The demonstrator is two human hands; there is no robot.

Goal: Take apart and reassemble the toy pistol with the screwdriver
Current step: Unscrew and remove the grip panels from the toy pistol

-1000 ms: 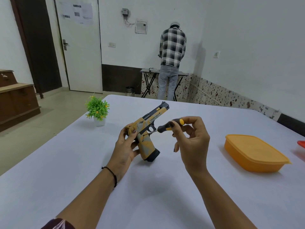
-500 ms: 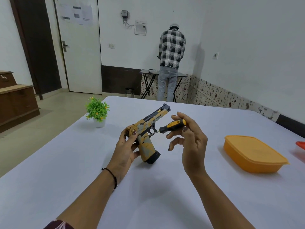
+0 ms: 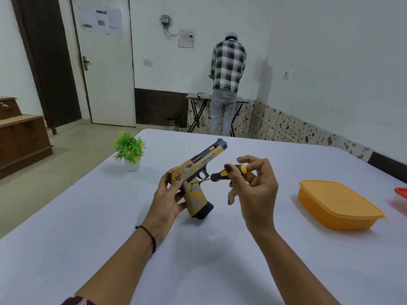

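The toy pistol [image 3: 195, 179], tan and orange with a black slide, stands with the bottom of its grip on the white table [image 3: 110, 238], muzzle pointing up and away. My left hand [image 3: 168, 197] grips its rear and the back of the grip. My right hand [image 3: 253, 190] pinches a small screwdriver [image 3: 226, 172] with a black and yellow handle between thumb and fingers. Its thin shaft runs left, and the tip touches the pistol's frame just above the grip, beside the trigger guard.
An orange lidded box [image 3: 337, 205] sits on the table to the right, with a red object [image 3: 402, 192] at the frame's edge. A small potted plant [image 3: 130, 150] stands at the far left. A person in a checked shirt [image 3: 228, 84] stands at a far table.
My right fingers have shifted on the screwdriver handle, with the thumb coming over it, as if twisting it. The tip stays on the pistol. My left hand and the pistol hold still.
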